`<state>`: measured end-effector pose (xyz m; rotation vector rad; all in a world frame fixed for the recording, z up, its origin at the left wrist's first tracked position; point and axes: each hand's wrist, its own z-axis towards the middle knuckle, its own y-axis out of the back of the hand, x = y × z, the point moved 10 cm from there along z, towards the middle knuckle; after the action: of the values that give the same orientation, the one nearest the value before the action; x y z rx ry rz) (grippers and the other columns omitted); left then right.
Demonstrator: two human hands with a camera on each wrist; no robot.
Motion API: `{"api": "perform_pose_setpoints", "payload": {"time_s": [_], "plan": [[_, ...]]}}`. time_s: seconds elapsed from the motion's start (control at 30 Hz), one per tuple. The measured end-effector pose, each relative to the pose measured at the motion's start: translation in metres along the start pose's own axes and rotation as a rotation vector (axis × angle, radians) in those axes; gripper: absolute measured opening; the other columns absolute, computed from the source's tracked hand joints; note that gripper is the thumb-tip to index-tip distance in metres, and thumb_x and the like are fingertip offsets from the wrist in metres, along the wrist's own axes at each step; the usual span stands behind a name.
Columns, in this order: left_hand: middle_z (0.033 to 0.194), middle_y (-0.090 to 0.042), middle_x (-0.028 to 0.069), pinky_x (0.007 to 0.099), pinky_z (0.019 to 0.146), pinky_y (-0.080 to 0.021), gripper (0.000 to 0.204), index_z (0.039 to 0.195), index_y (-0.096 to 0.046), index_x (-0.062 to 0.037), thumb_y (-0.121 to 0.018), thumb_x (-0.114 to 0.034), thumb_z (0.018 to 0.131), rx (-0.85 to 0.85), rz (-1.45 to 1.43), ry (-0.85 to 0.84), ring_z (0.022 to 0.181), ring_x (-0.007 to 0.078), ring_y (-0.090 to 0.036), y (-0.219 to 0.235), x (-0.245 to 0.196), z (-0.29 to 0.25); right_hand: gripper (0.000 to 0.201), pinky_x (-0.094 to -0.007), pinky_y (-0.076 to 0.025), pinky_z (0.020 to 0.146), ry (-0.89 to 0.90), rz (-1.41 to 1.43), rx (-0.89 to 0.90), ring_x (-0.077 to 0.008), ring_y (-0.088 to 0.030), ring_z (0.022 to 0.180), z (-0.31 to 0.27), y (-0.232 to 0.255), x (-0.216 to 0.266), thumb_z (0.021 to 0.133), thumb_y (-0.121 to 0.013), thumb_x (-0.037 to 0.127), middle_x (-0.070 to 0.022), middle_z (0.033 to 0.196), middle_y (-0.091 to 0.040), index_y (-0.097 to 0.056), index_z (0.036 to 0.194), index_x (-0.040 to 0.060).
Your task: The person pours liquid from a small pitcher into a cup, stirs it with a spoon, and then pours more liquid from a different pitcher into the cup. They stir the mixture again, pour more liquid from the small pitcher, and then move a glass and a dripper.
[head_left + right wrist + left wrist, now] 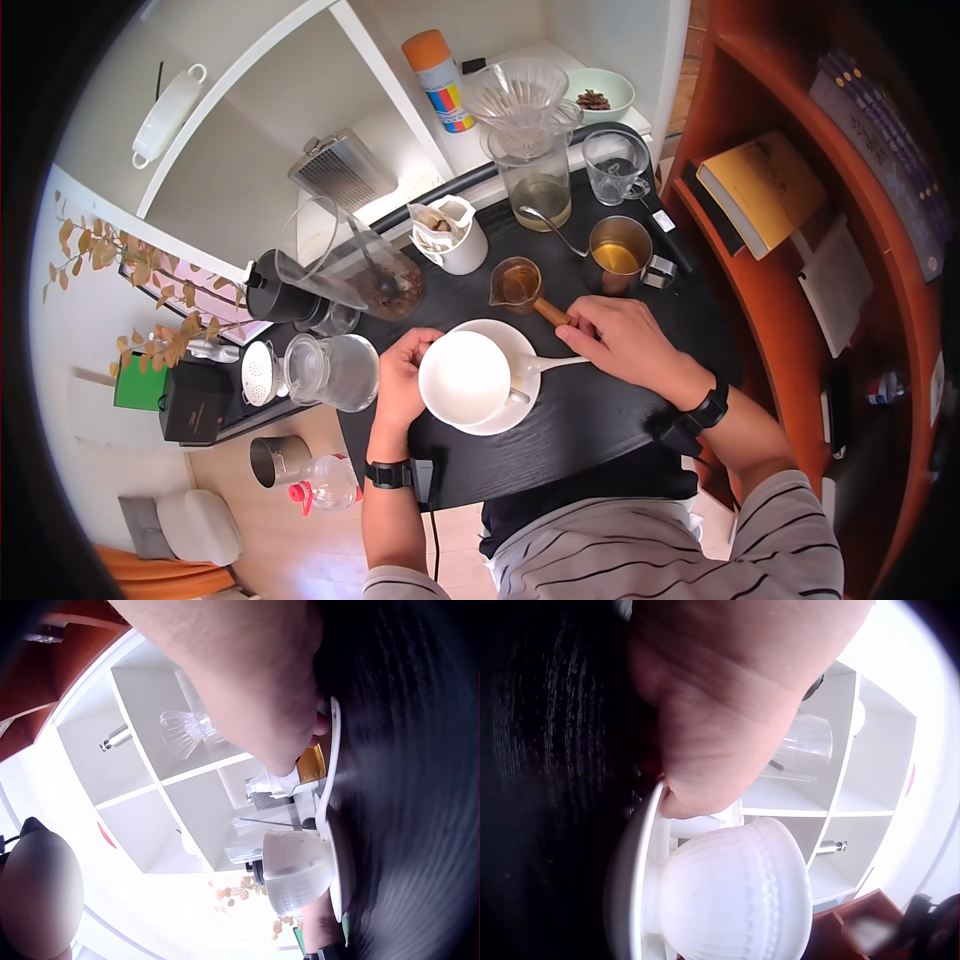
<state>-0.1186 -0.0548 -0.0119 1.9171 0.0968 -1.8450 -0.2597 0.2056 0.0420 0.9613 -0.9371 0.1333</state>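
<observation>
A white cup [464, 376] stands on a white saucer [527, 400], and a white spoon [562, 363] lies on the saucer with its handle pointing right. My left hand [402, 382] grips the saucer's left rim, as the left wrist view shows its rim [654, 801] at the thumb; the other fingers are hidden there. My right hand [628, 343] holds the wooden handle [551, 312] of a small glass pitcher [516, 284] with amber liquid inside. In the right wrist view the spoon [333, 750] passes close by the right hand [262, 712].
Behind stand a metal cup [618, 255] with a long spoon, a white cup holding a drip bag [458, 245], a glass server with dripper [536, 190] and a glass mug [614, 168]. Left are a glass jug [335, 370] and a large tilted glass vessel [385, 275]. A bookshelf [735, 300] borders the right.
</observation>
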Motion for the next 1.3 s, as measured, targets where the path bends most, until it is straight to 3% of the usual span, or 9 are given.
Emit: {"api": "perform_pose_setpoints", "payload": {"time_s": [0.47, 0.5, 0.53, 0.73, 0.87, 0.93, 1.03, 1.13, 1.3], "plan": [[0.070, -0.062, -0.0048, 0.0226, 0.062, -0.044, 0.020, 0.107, -0.075, -0.0026, -0.082, -0.007, 0.089, -0.040, 0.041, -0.018, 0.065, 0.0016, -0.051, 0.003, 0.004, 0.001, 0.028, -0.0367, -0.050, 0.059, 0.027, -0.022, -0.009, -0.0246, -0.066, 0.062, 0.004, -0.003, 0.004, 0.101, -0.075, 0.028, -0.0080, 0.074, -0.066, -0.068, 0.090, 0.0034], [0.086, -0.073, -0.0033, 0.0197, 0.069, -0.050, 0.024, 0.113, -0.072, 0.0006, -0.083, -0.004, 0.092, 0.017, 0.090, 0.014, 0.077, 0.0013, -0.063, 0.002, 0.008, 0.002, 0.029, -0.0363, -0.051, 0.060, 0.016, -0.024, -0.010, -0.0245, -0.066, 0.063, 0.003, -0.003, 0.005, 0.102, -0.074, 0.028, -0.0085, 0.074, -0.066, -0.067, 0.089, 0.0031], [0.086, -0.073, -0.0033, 0.0197, 0.069, -0.050, 0.024, 0.113, -0.072, 0.0006, -0.083, -0.004, 0.092, 0.004, 0.079, 0.008, 0.077, 0.0013, -0.063, 0.004, 0.007, 0.002, 0.029, -0.0363, -0.051, 0.060, 0.028, -0.036, -0.003, -0.0245, -0.066, 0.063, 0.004, -0.003, 0.007, 0.102, -0.074, 0.028, -0.0085, 0.074, -0.066, -0.067, 0.089, 0.0031], [0.083, -0.072, -0.0032, 0.0196, 0.065, -0.048, 0.023, 0.112, -0.072, 0.0015, -0.083, -0.005, 0.093, 0.008, 0.132, -0.038, 0.073, 0.0001, -0.061, 0.003, -0.005, 0.002, 0.034, -0.0399, -0.052, 0.062, -0.106, -0.061, 0.070, -0.0294, -0.069, 0.066, 0.012, -0.007, 0.008, 0.103, -0.073, 0.034, -0.0114, 0.075, -0.068, -0.067, 0.090, 0.0026], [0.080, -0.070, -0.0038, 0.0207, 0.064, -0.046, 0.018, 0.109, -0.073, 0.0010, -0.081, -0.008, 0.095, -0.008, 0.134, -0.035, 0.071, 0.0003, -0.057, 0.003, -0.006, 0.001, 0.035, -0.0409, -0.052, 0.062, -0.101, -0.087, 0.061, -0.0308, -0.068, 0.066, 0.014, -0.018, 0.007, 0.102, -0.073, 0.035, -0.0118, 0.074, -0.067, -0.067, 0.091, 0.0027], [0.079, -0.068, -0.0044, 0.0212, 0.064, -0.046, 0.017, 0.108, -0.073, 0.0006, -0.080, -0.009, 0.096, -0.021, 0.136, -0.020, 0.070, 0.0003, -0.055, 0.004, -0.008, 0.001, 0.033, -0.0411, -0.051, 0.060, -0.004, -0.138, -0.045, -0.0312, -0.067, 0.064, 0.013, -0.013, 0.018, 0.101, -0.074, 0.034, -0.0118, 0.072, -0.066, -0.067, 0.092, 0.0028], [0.067, -0.062, -0.0001, 0.0263, 0.059, -0.046, 0.014, 0.102, -0.076, -0.0020, -0.078, -0.008, 0.090, -0.082, 0.126, -0.065, 0.062, 0.0053, -0.052, 0.007, -0.014, 0.000, 0.031, -0.0406, -0.050, 0.059, 0.004, -0.128, -0.050, -0.0299, -0.066, 0.061, 0.012, -0.016, 0.012, 0.101, -0.074, 0.032, -0.0113, 0.071, -0.065, -0.068, 0.092, 0.0030], [0.074, -0.063, -0.0055, 0.0233, 0.064, -0.046, 0.012, 0.105, -0.075, -0.0012, -0.077, -0.011, 0.098, -0.034, 0.189, -0.023, 0.070, 0.0013, -0.050, 0.006, -0.010, 0.000, 0.030, -0.0399, -0.049, 0.057, 0.011, -0.119, -0.054, -0.0284, -0.065, 0.059, 0.012, -0.016, 0.011, 0.101, -0.074, 0.031, -0.0104, 0.070, -0.064, -0.068, 0.092, 0.0029], [0.074, -0.063, -0.0056, 0.0229, 0.064, -0.046, 0.011, 0.106, -0.075, -0.0011, -0.076, -0.009, 0.098, -0.029, 0.184, -0.007, 0.069, 0.0014, -0.051, 0.006, -0.015, 0.000, 0.031, -0.0384, -0.048, 0.056, -0.003, -0.113, -0.055, -0.0251, -0.062, 0.056, 0.012, -0.017, 0.008, 0.102, -0.074, 0.032, -0.0093, 0.069, -0.063, -0.069, 0.093, 0.0030]]}}
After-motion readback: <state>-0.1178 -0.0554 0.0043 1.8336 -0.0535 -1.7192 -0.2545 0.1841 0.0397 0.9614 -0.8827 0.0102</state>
